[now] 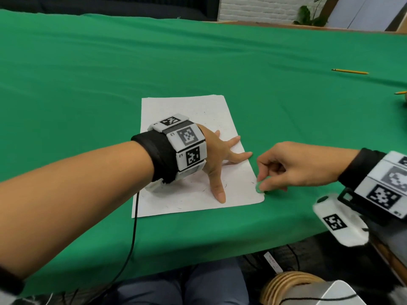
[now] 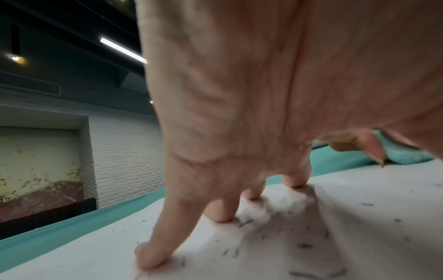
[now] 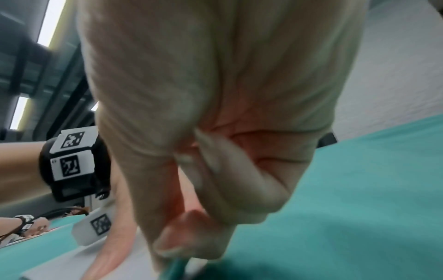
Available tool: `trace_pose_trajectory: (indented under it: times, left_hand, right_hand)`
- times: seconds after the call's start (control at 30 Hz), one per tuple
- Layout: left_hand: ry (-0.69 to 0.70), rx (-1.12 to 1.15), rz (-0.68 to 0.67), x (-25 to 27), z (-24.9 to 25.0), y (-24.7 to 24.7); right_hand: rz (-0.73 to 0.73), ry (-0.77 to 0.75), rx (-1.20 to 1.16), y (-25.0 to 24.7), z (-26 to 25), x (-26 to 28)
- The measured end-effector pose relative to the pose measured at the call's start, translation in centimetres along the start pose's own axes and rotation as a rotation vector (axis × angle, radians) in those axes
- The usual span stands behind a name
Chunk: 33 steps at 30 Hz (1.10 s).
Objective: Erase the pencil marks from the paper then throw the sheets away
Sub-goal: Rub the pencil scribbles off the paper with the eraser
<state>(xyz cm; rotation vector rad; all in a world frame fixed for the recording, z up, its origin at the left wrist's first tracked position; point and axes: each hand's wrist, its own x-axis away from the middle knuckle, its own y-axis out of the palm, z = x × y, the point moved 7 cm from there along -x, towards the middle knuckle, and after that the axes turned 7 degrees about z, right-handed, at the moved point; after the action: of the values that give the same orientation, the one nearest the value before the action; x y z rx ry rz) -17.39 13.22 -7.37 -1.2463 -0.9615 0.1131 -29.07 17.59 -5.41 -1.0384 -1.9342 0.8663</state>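
A white paper sheet [image 1: 189, 111] lies on the green tablecloth, dotted with dark eraser crumbs. My left hand [image 1: 222, 157] lies spread flat on the sheet and presses it down; the left wrist view shows its fingertips [image 2: 153, 255] pushing into the paper [image 2: 359, 217]. My right hand [image 1: 286, 170] is at the sheet's near right corner, its fingers curled and pinching a small green eraser [image 1: 259, 187] against the paper's edge. In the right wrist view the right hand's fingers [image 3: 191, 236] curl downward over a blurred green bit at the paper's [image 3: 72, 265] edge.
Two yellow pencils lie at the far right, one full [image 1: 350, 71] and one cut off by the frame [image 1: 400, 92]. A black cable [image 1: 132, 245] hangs off the near table edge. A coiled wicker item [image 1: 288, 285] sits below by my knees.
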Motion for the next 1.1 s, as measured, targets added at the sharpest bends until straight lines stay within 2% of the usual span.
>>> trace_pose_trajectory:
  times: [0.13, 0.33, 0.47, 0.6, 0.67, 0.73, 0.8, 0.93, 1.1]
  left_hand:
    - [0.002, 0.002, -0.012, -0.1, 0.0, 0.1]
    - [-0.001, 0.003, -0.019, -0.1, -0.1, 0.0]
    - [0.004, 0.004, -0.016, 0.0, -0.2, 0.0]
    - [0.011, -0.013, -0.007, -0.1, -0.3, 0.1]
    - [0.011, -0.011, 0.015, -0.1, -0.3, -0.2]
    - [0.000, 0.040, 0.095, -0.1, -0.8, -1.2]
    - [-0.006, 0.109, 0.232, 0.2, -1.7, -2.7]
    - [-0.013, 0.236, 0.490, 2.3, -4.8, -5.8]
    - [-0.111, 0.326, 0.603, 4.0, -10.2, -6.0]
  right_hand:
    - [0.121, -0.044, -0.070, -1.1, -0.5, -1.3]
    - [-0.010, 0.020, -0.024, -0.7, 0.9, -0.7]
    - [0.113, -0.003, -0.063, -1.3, 0.1, -1.4]
    - [0.033, 0.056, -0.036, -1.0, 0.6, -1.4]
    - [0.109, 0.060, 0.021, -2.6, 0.8, -1.1]
    - [0.251, 0.043, 0.045, -4.4, 1.0, -1.3]
    - [0.327, 0.028, 0.127, -5.4, 1.2, -2.1]
    - [0.344, 0.032, 0.347, -5.9, 1.1, -4.4]
    - [0.345, 0.030, 0.419, -6.9, -0.4, -7.4]
